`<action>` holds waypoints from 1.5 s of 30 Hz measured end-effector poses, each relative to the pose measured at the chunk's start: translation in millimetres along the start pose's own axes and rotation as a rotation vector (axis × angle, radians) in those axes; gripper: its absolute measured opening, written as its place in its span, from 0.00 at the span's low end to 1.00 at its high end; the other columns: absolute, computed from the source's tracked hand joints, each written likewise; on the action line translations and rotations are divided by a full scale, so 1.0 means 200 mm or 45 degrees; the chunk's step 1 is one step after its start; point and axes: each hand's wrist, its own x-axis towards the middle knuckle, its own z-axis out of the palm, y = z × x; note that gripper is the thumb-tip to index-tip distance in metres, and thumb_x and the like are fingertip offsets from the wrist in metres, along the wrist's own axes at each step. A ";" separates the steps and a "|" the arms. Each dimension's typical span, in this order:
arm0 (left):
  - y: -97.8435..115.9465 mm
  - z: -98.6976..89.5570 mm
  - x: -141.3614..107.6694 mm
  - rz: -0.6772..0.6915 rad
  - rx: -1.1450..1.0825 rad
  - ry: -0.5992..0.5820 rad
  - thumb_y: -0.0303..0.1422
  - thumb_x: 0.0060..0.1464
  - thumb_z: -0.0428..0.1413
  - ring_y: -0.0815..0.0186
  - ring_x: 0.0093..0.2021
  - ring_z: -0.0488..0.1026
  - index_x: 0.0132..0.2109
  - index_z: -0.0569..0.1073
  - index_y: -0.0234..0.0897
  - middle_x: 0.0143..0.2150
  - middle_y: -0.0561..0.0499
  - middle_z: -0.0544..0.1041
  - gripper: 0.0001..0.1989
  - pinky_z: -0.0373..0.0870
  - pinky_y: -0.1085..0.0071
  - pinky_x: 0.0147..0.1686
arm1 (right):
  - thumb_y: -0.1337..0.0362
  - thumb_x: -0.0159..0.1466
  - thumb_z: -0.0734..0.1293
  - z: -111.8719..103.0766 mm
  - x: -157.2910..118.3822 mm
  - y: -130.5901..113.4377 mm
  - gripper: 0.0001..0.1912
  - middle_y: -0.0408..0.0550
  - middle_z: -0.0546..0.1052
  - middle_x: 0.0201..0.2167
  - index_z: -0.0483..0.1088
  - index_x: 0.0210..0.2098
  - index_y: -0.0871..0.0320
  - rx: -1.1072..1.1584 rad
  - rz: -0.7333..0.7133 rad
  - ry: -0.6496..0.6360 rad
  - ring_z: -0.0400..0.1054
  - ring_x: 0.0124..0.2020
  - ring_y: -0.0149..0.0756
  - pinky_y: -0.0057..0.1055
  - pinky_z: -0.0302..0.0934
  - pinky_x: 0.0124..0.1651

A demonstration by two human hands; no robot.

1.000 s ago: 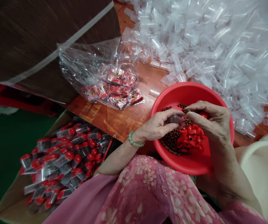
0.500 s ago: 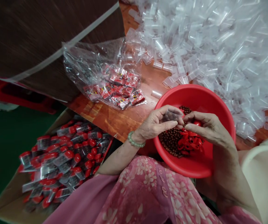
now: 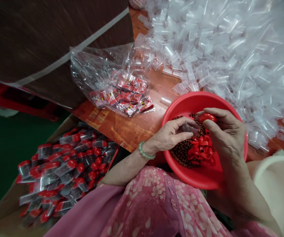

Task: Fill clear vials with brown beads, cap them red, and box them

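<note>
My left hand (image 3: 172, 135), with a pale green bead bracelet on its wrist, is closed on a small clear plastic container (image 3: 190, 128). Dark contents show faintly through its wall. Between the thumb and fingers of my right hand (image 3: 227, 133) is a red cap (image 3: 207, 117), held a little apart from the container's mouth. Both hands are over a red basin (image 3: 242, 144). Inside it lie brown beads (image 3: 181, 153) and a heap of small red plastic pieces (image 3: 202, 148).
Clear empty containers (image 3: 225, 59) are heaped across the table (image 3: 122, 133). A plastic bag (image 3: 92, 70) of red packets (image 3: 129, 93) lies left of the basin. A cardboard box (image 3: 2, 210) at lower left holds red-capped containers (image 3: 58, 171). A whitish tub (image 3: 277, 184) stands at right.
My right hand has come up and away from the container and now shows a red cap in its fingers. My left hand has shifted slightly right and down with the container.
</note>
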 end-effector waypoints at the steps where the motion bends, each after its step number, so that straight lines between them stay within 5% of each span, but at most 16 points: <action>1: 0.00 0.00 0.00 -0.006 -0.011 0.000 0.35 0.58 0.64 0.66 0.44 0.77 0.49 0.76 0.37 0.42 0.49 0.80 0.13 0.71 0.68 0.51 | 0.59 0.63 0.76 0.02 -0.01 -0.01 0.13 0.46 0.83 0.44 0.79 0.47 0.48 -0.006 -0.012 -0.001 0.79 0.45 0.37 0.36 0.75 0.52; 14: 0.02 0.03 0.03 -0.035 0.055 0.023 0.39 0.56 0.66 0.60 0.48 0.77 0.50 0.78 0.35 0.46 0.47 0.81 0.18 0.72 0.61 0.56 | 0.56 0.62 0.76 0.14 -0.02 0.05 0.13 0.48 0.85 0.45 0.81 0.46 0.49 -0.084 -0.069 0.043 0.79 0.45 0.41 0.44 0.73 0.55; 25: 0.01 0.02 0.02 -0.077 -0.042 0.095 0.40 0.57 0.64 0.69 0.35 0.68 0.39 0.72 0.36 0.34 0.54 0.70 0.13 0.68 0.69 0.41 | 0.60 0.69 0.69 0.10 -0.03 0.11 0.13 0.46 0.84 0.45 0.79 0.52 0.46 -0.262 -0.292 0.026 0.78 0.44 0.38 0.40 0.73 0.50; 30: 0.01 0.00 0.02 -0.018 -0.119 0.062 0.46 0.54 0.67 0.70 0.35 0.69 0.40 0.74 0.35 0.35 0.53 0.73 0.19 0.68 0.71 0.39 | 0.55 0.66 0.72 0.04 0.01 0.09 0.31 0.55 0.81 0.52 0.66 0.67 0.49 -0.734 -0.729 -0.256 0.76 0.49 0.49 0.47 0.71 0.52; 34: 0.02 0.00 0.03 -0.146 -0.302 0.045 0.48 0.52 0.69 0.71 0.35 0.73 0.40 0.73 0.34 0.35 0.51 0.75 0.23 0.71 0.73 0.38 | 0.47 0.63 0.73 0.04 0.03 0.08 0.44 0.63 0.76 0.57 0.56 0.71 0.56 -1.097 -0.868 -0.356 0.74 0.52 0.56 0.51 0.70 0.54; 38: 0.02 0.02 0.04 -0.191 -0.393 0.076 0.48 0.48 0.71 0.72 0.34 0.74 0.40 0.72 0.33 0.34 0.53 0.75 0.25 0.72 0.73 0.40 | 0.45 0.67 0.67 0.05 0.03 0.08 0.42 0.64 0.76 0.52 0.51 0.70 0.62 -1.310 -0.972 -0.288 0.73 0.48 0.55 0.51 0.71 0.50; 45: 0.03 0.03 0.06 -0.196 -0.424 0.049 0.46 0.47 0.73 0.71 0.35 0.72 0.37 0.75 0.32 0.33 0.53 0.76 0.23 0.71 0.71 0.44 | 0.44 0.69 0.61 0.06 0.02 0.05 0.33 0.53 0.74 0.33 0.61 0.59 0.67 -1.575 -1.047 -0.225 0.69 0.32 0.44 0.38 0.64 0.36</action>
